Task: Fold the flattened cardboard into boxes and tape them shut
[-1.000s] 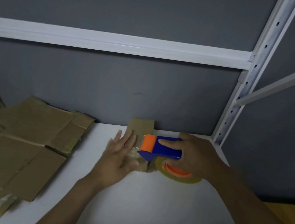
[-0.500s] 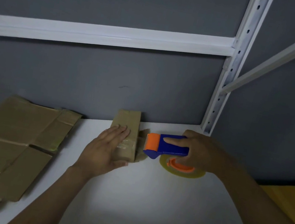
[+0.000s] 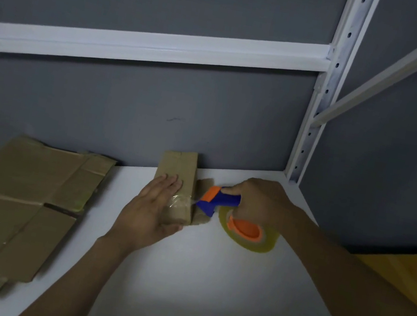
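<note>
A small folded cardboard box (image 3: 176, 180) is seen lying on the white shelf surface (image 3: 207, 283), its far end against the grey back wall (image 3: 151, 125). A strip of clear tape (image 3: 180, 200) is laid across the near part of the box top. The left hand (image 3: 152, 212) is pressed flat on that near part, fingers straight and held together, the thumb wrapped under the near end of the box. Just to the right of the box, a blue and orange tape dispenser (image 3: 217, 201) is gripped by the right hand (image 3: 259, 204), whose fingers are curled round the handle; the dispenser's front edge is held against the right side of the box, where a loose flap (image 3: 205, 185) is seen. The yellowish tape roll (image 3: 249, 230) on its orange hub is carried below the right hand. Well to the left of the box, a pile of flattened cardboard (image 3: 14, 196) is spread on the shelf. Right of the box and behind it, a white perforated upright (image 3: 323, 100) is joined by a white crossbar (image 3: 149, 47).
</note>
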